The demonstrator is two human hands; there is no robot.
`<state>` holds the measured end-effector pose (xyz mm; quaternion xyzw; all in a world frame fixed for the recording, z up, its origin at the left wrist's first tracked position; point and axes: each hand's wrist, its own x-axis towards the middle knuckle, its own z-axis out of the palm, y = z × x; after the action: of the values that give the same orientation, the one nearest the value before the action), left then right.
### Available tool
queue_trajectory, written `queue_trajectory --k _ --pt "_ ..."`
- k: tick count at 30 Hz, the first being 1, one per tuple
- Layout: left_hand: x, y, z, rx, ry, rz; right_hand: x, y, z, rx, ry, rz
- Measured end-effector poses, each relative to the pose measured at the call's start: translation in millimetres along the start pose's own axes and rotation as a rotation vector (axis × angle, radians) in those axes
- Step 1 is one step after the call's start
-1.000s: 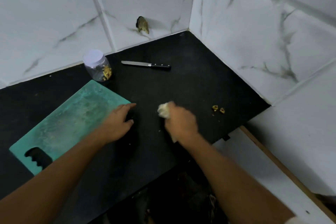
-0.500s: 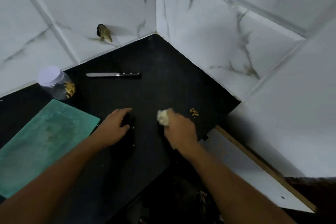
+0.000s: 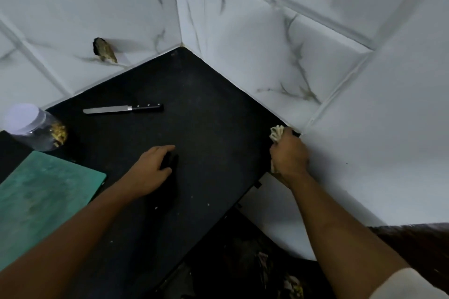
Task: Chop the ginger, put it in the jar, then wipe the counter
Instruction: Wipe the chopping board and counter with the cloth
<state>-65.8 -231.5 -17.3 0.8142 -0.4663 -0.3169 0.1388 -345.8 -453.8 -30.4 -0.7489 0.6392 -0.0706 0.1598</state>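
Note:
My right hand [image 3: 289, 155] grips a pale crumpled cloth [image 3: 276, 133] at the right edge of the black counter [image 3: 206, 133], against the white tiled wall. My left hand [image 3: 151, 167] rests on the counter's middle with its fingers loosely spread. A clear plastic jar [image 3: 34, 127] with a white lid lies at the far left and holds chopped ginger pieces. The knife [image 3: 124, 109] with a black handle lies flat near the back wall. A green cutting board [image 3: 41, 201] lies at the left front. The ginger scraps seen earlier are hidden by my right hand.
White marble-look tiles [image 3: 267, 43] close the counter on the back and right. A dark hole [image 3: 103, 50] gapes in the back wall. Small white specks dot the counter near its front edge. Below the edge lies a dark floor.
My right hand has swept the cloth rightward across the counter to the wall edge, over the spot where the ginger scraps lay. The left hand has stayed put. The view has turned right.

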Motion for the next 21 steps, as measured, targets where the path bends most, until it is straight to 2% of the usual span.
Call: queue_trajectory --k 1,3,7,9,13,15,17,21 --pt "1.7 1.6 -0.2 0.001 -0.001 0.001 0.1 -4.2 -1.6 0.020 0.032 -0.001" --pt "9.0 6.5 -0.1 0.007 0.004 0.013 -13.9 -33.5 0.1 0.016 0.019 -0.138" --pt "28.0 28.7 0.1 0.012 0.006 0.053 -69.6 -83.1 33.5 -0.065 -0.246 -0.514" --pt "34.0 38.6 -0.6 -0.003 -0.006 0.081 -59.4 -68.5 36.3 -0.103 -0.229 -0.482" --pt "36.2 40.4 -4.9 -0.002 0.001 0.096 9.2 2.2 -2.2 -0.067 -0.071 -0.089" --pt "34.3 36.3 -6.6 -0.002 0.002 0.082 25.6 24.2 -18.4 -0.038 0.004 -0.002" --pt "36.6 34.0 -6.5 0.000 0.002 0.079 24.7 6.6 -17.9 -0.020 0.034 -0.074" --pt "50.7 44.3 -4.0 0.022 -0.028 0.079 7.0 -75.9 16.6 -0.080 -0.103 -0.366"
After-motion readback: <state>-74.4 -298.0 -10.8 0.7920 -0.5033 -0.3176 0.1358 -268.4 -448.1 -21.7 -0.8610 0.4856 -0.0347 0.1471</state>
